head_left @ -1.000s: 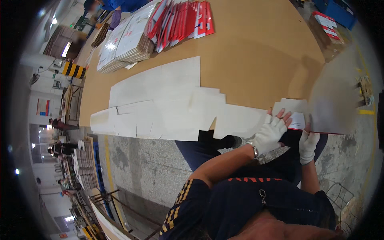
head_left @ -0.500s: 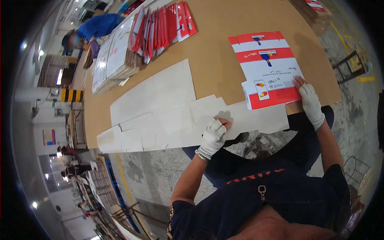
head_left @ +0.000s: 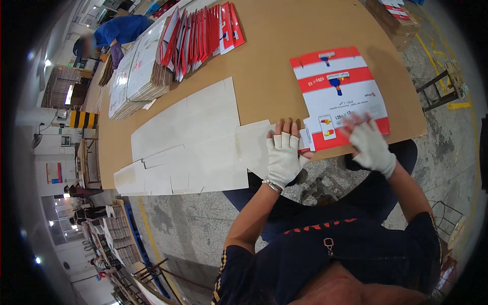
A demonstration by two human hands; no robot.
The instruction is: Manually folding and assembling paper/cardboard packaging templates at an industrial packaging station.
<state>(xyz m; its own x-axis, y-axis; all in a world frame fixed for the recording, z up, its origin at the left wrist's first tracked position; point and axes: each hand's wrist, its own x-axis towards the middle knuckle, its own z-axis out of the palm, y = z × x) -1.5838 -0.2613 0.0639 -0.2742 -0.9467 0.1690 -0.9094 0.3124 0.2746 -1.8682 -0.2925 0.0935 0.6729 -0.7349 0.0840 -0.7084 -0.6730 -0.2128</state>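
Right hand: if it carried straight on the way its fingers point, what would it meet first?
Most likely the red-and-white printed sheet, which lies directly ahead of the right hand's fingers; they are blurred, so I can't tell whether they already touch it or hover above.

A brown desk (head_left: 267, 71) stands over a speckled grey floor (head_left: 195, 229) with a yellow line (head_left: 148, 226). A white wall (head_left: 51, 154) bears a poster (head_left: 54, 173); near it, a fan (head_left: 36, 139). Bright lights (head_left: 37, 260) glow at left.
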